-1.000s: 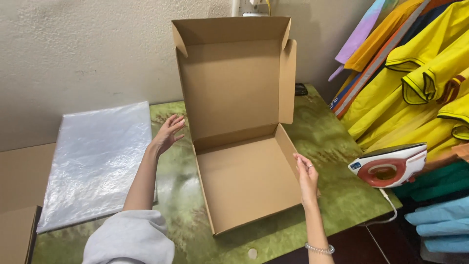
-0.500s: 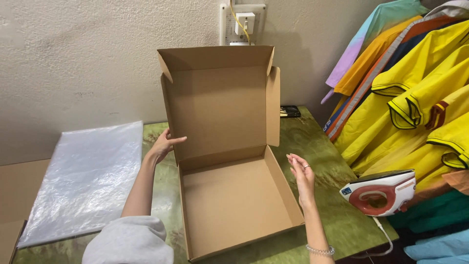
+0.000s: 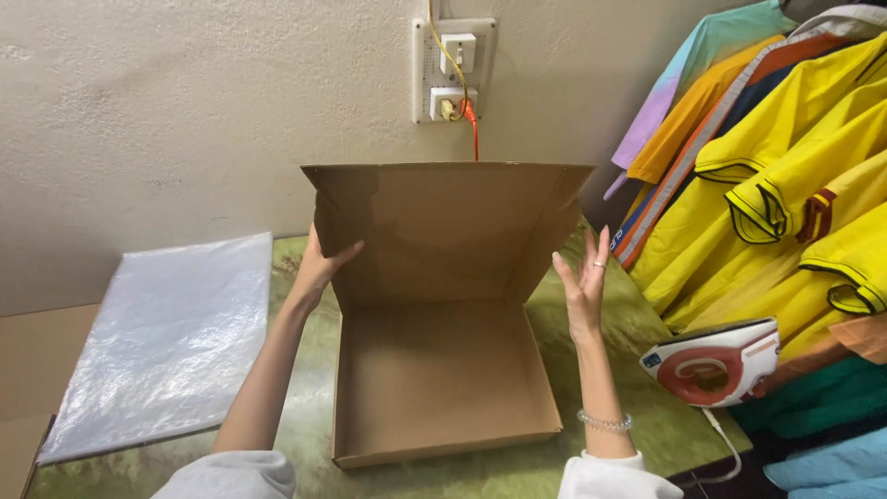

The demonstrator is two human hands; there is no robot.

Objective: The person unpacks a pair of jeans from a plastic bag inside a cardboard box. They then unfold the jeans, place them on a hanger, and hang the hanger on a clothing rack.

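An open brown cardboard box (image 3: 434, 388) sits on a green patterned table (image 3: 305, 462) in front of me, its lid (image 3: 443, 226) standing upright at the back. My left hand (image 3: 321, 263) grips the lid's left side flap, thumb inside. My right hand (image 3: 584, 282) is raised beside the lid's right flap, fingers spread and apart from the cardboard or just touching it. The box is empty inside.
A stack of clear plastic bags (image 3: 166, 337) lies at the left on the table, next to flat cardboard (image 3: 28, 370). A red and white clothes iron (image 3: 711, 362) rests at the right. Yellow and coloured shirts (image 3: 785, 185) hang at the right. A wall socket (image 3: 453, 69) holds an orange cord.
The view has tilted up and closer. My hands have risen from the box's base sides to the lid's side flaps; the left hand has taken hold of the left flap.
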